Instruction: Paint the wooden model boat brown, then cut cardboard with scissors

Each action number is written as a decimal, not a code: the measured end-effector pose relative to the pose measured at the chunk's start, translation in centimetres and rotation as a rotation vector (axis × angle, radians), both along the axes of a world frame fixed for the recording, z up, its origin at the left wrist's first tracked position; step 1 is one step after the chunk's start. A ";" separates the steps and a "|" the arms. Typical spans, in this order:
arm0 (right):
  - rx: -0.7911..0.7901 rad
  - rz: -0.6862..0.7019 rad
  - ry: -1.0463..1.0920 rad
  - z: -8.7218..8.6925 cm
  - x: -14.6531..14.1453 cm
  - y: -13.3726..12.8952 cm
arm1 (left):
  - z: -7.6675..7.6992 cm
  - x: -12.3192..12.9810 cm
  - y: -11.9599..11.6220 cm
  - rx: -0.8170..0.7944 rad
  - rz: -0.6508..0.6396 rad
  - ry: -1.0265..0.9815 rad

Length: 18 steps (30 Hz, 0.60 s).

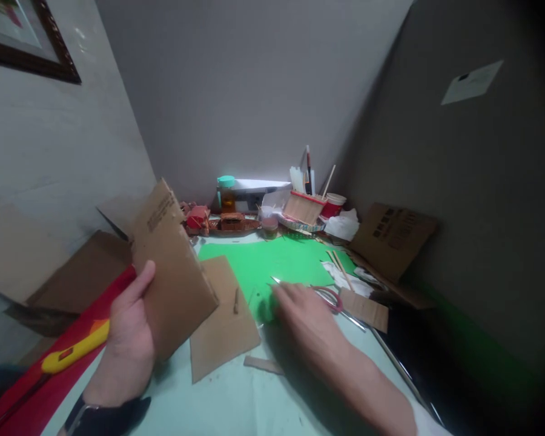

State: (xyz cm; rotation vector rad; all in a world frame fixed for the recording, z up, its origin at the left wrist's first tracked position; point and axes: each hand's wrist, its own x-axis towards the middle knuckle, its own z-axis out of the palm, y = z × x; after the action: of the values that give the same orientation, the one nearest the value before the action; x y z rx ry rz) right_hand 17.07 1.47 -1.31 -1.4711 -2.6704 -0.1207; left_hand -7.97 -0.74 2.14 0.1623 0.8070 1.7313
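Observation:
My left hand [134, 321] grips a piece of brown cardboard [172, 284], tilted up with printing near its top edge, thumb on its face. A yellow utility knife [77, 351] lies beside that wrist. My right hand [300, 309] reaches low over the green sheet [272, 260], its fingers bent down and partly blurred; a pointed metal tip [276, 280] shows just past them. What those fingers hold, if anything, is hidden. Red-handled scissors [329, 297] lie right of the hand. Between the hands lies a flat cardboard piece [218, 339] with a small brown stick on it.
Along the back stand a brown model boat [234, 224], a jar with a teal lid [226, 192], a wooden stick box [304, 207] and a red cup [333, 204]. Folded cardboard [390, 239] leans at right. A cardboard strip [262, 364] and a wooden piece [366, 309] lie nearer.

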 end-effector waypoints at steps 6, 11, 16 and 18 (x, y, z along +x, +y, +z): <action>0.066 0.405 -0.052 -0.5 -5.6 1.4 | -0.4 -0.1 0.5 -0.117 0.027 0.098; 0.109 0.444 -0.081 -0.8 -6.0 3.5 | -0.8 0.0 0.6 -0.222 -0.053 0.125; 0.141 0.242 0.021 1.1 -2.5 0.2 | -0.9 -0.2 0.4 -0.248 -0.106 0.135; 0.129 0.205 0.049 0.7 -1.3 -2.7 | -0.8 -0.3 0.3 -0.247 -0.098 0.138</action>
State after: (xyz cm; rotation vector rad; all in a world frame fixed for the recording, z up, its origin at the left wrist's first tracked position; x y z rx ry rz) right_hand 15.81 -1.27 -0.59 -1.1419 -2.6978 -0.2342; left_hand -8.24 -0.45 1.37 0.1531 1.0890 1.5264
